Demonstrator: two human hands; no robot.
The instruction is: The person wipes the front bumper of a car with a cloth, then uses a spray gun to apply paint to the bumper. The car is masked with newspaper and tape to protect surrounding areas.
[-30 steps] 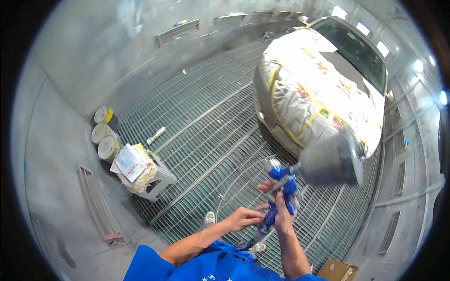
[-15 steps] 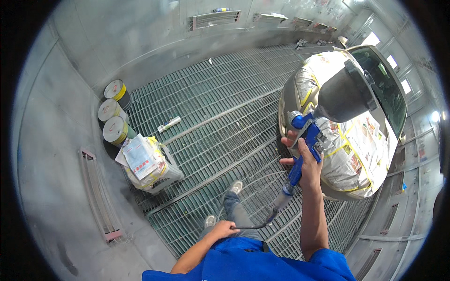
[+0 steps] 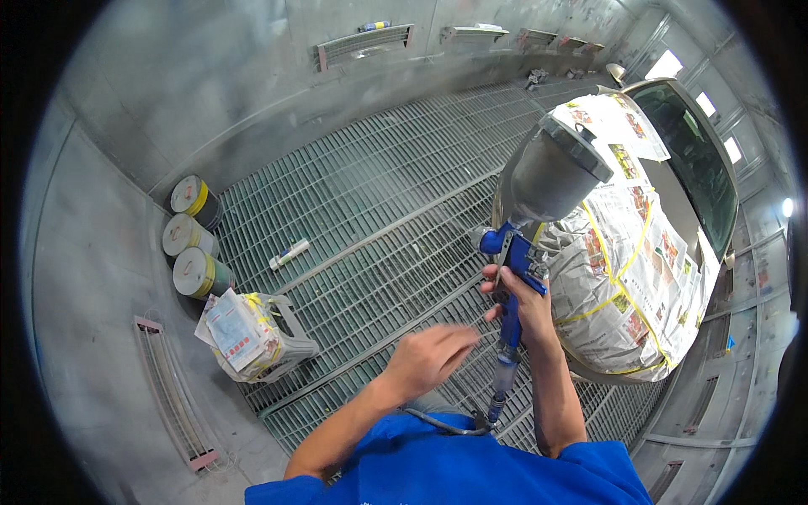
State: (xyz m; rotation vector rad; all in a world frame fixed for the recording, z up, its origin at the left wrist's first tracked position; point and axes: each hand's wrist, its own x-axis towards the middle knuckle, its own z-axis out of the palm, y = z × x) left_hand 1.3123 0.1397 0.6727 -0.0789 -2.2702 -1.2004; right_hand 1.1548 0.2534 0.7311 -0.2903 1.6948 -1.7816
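Though in right hand (image 3: 530,310), sprayer (image 3: 522,257) near left hand (image 3: 427,362).

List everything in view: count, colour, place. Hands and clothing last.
Spray gun: 1, blue, right hand
Gun cup: 1, grey, atop the gun
Hose: 1, dark, lower middle
Car: 1, colour largely covered, right
Masking paper: several sheets, white printed, over the car's front
Drums: 3, pale tops, left by the wall
Stool: 1, whitish, right of the nearest drum
Papers: several, white, on the stool
Tube: 1, white, on the grating
Wall grilles: several, greyish, along the walls
Left hand: 1, bare, blurred, left of the gun
Right hand: 1, bare, around the gun's handle
Shirt: 1, blue, lower edge
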